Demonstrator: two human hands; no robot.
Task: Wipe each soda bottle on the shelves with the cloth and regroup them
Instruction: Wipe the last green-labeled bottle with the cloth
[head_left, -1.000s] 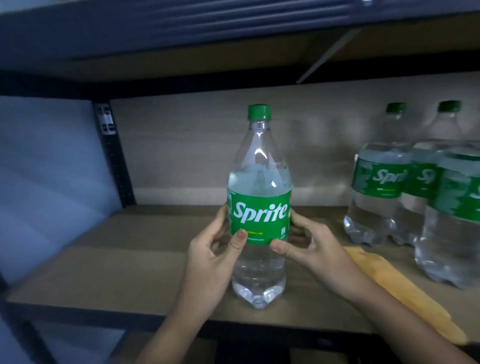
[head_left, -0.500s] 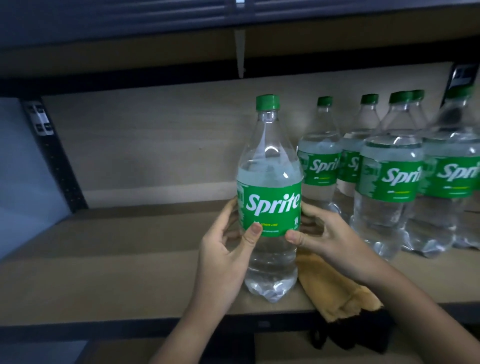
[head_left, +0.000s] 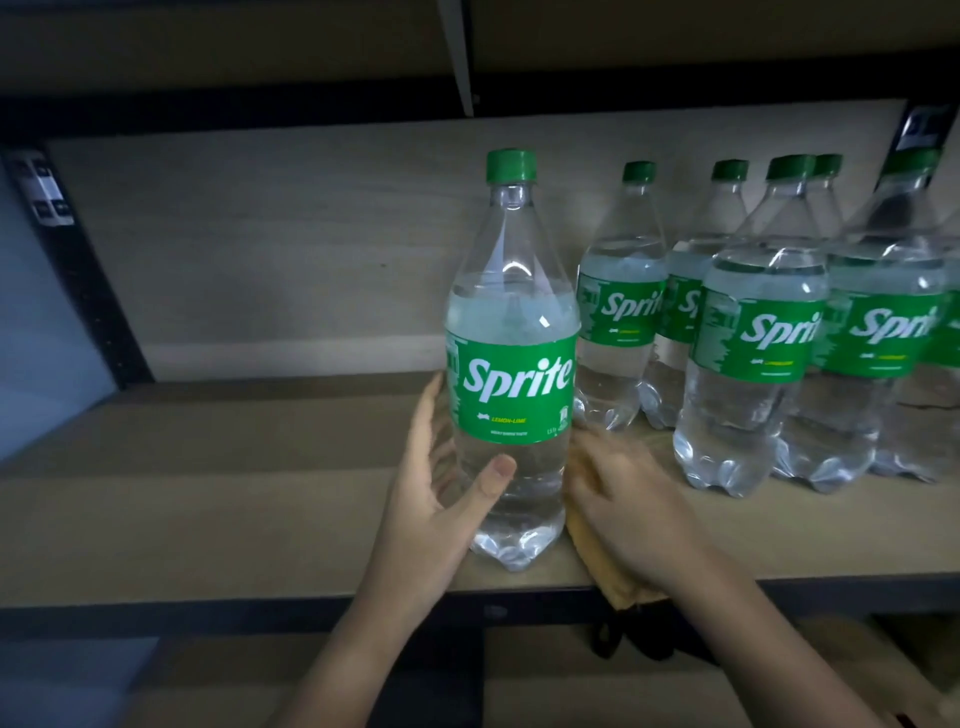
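Two bare forearms rose from the bottom edge toward the shelf (head_left: 260, 499). The left hand (head_left: 441, 499) reached up and slightly right, palm turned toward the Sprite bottle (head_left: 511, 353). Its thumb lay across the clear lower body just under the green label, and its fingers curved round the bottle's left side, so it was grasping the bottle. The bottle stood upright near the front lip of the shelf, green cap on top.

The right hand (head_left: 631, 512) was motion-blurred. It lay palm-down just right of the bottle's base, over a yellow-brown cloth (head_left: 605, 569) that spread beneath it and hung over the shelf's front edge. Its fingers pointed up and left toward the bottle, extended rather than clenched; whether they touched the bottle or pinched the cloth could not be told through the blur.

Beyond the right fingertips and further right, a group of other Sprite bottles (head_left: 758, 343) stood upright in a cluster, labels facing forward, the nearest one just behind the held bottle's right shoulder. Left of the left fingers lay bare board, running back to the pale rear panel (head_left: 285, 249) and a dark upright post (head_left: 83, 270).
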